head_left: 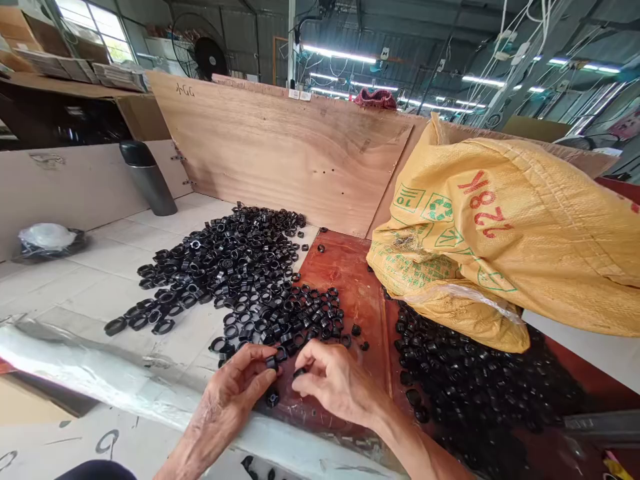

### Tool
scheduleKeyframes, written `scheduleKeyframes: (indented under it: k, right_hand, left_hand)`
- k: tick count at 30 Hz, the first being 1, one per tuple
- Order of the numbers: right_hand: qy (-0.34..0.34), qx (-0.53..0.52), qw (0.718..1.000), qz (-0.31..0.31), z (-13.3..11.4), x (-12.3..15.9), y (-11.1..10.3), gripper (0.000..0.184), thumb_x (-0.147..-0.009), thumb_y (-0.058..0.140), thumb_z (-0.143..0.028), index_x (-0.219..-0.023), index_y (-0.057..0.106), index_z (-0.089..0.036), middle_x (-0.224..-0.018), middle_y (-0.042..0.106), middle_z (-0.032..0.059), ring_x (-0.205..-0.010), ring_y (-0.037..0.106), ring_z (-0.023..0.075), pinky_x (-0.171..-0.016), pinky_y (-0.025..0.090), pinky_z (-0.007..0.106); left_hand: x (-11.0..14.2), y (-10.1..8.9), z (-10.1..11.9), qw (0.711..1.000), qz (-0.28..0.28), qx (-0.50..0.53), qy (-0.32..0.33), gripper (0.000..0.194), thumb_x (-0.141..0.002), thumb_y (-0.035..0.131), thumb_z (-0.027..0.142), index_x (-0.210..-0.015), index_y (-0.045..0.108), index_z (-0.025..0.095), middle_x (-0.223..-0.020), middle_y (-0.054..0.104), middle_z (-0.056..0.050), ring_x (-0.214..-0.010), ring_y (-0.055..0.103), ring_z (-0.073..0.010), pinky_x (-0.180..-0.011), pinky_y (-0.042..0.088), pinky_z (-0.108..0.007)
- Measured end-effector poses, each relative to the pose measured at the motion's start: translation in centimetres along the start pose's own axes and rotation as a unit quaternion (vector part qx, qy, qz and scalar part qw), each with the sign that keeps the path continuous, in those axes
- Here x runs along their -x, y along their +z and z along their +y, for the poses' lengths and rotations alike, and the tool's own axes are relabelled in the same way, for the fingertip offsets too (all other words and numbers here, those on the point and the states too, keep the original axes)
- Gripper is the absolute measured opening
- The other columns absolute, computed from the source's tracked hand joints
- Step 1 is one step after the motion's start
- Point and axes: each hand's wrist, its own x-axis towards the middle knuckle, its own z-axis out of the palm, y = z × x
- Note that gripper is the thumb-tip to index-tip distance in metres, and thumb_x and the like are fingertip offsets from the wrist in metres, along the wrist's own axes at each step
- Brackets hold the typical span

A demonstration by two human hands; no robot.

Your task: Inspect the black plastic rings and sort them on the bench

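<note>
Near the front edge of the table, my left hand [240, 380] pinches a small black ring [271, 363] between thumb and fingers. Just to its right, my right hand [333, 380] grips another black ring [299, 373] at its fingertips. The two hands are a short gap apart. A loose black piece [272, 399] lies on the table below them. Directly beyond the hands spreads a large pile of black rings [260, 253], partly on a white surface and partly on a reddish-brown board [345, 267].
A yellow woven sack [500, 220] slumps at the right, above a second heap of small black parts [465, 373]. A plywood panel [285, 147] walls the back. At the left stand a dark flask [148, 179] and a plastic-wrapped bundle [47, 239]. Clear plastic sheeting [125, 380] covers the front edge.
</note>
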Motion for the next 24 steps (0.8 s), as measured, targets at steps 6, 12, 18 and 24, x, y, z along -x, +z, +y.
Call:
scheduleKeyframes:
  k: [6, 12, 18, 24]
  right_hand:
    - [0.007, -0.157, 0.987, 0.013, 0.3, -0.6, -0.2, 0.019, -0.081, 0.073, -0.024, -0.099, 0.070, -0.021, -0.097, 0.074, 0.0013, -0.085, 0.071, 0.0184, -0.074, 0.052, 0.026]
    - [0.007, -0.218, 0.974, 0.056, -0.2, -0.7, 0.2, 0.016, -0.072, 0.076, -0.019, -0.082, 0.064, -0.019, -0.093, 0.073, 0.0013, -0.078, 0.067, 0.0164, -0.070, 0.050, 0.026]
    - [-0.036, -0.241, 0.968, 0.066, 0.1, -0.7, 0.4, 0.017, -0.072, 0.079, -0.020, -0.071, 0.062, -0.018, -0.094, 0.073, 0.0014, -0.081, 0.066, 0.0161, -0.075, 0.050, 0.026]
    - [-0.061, -0.184, 0.977, 0.091, 0.2, -0.4, 0.4, 0.016, -0.080, 0.078, -0.023, -0.095, 0.073, -0.021, -0.083, 0.072, -0.0019, -0.074, 0.066, 0.0139, -0.068, 0.049, 0.023]
  left_hand:
    - [0.3, 0.3, 0.3, 0.994, 0.018, 0.104, 0.035, 0.027, -0.080, 0.080, 0.045, -0.093, 0.071, 0.023, -0.102, 0.074, -0.005, -0.089, 0.074, -0.0213, -0.077, 0.061, -0.027]
    - [0.9, 0.2, 0.8, 0.996, -0.016, 0.056, 0.073, 0.022, -0.084, 0.077, 0.038, -0.102, 0.074, 0.025, -0.107, 0.070, -0.007, -0.095, 0.070, -0.0221, -0.081, 0.061, -0.030]
    - [0.4, 1.6, 0.1, 0.984, 0.038, 0.114, 0.135, 0.018, -0.079, 0.081, 0.027, -0.080, 0.064, 0.023, -0.095, 0.065, -0.003, -0.090, 0.069, -0.0181, -0.078, 0.060, -0.026]
    - [0.6, 3.3, 0.8, 0.986, 0.076, 0.087, 0.122, 0.019, -0.078, 0.080, 0.025, -0.090, 0.066, 0.024, -0.099, 0.069, -0.002, -0.087, 0.073, -0.0174, -0.080, 0.063, -0.027]
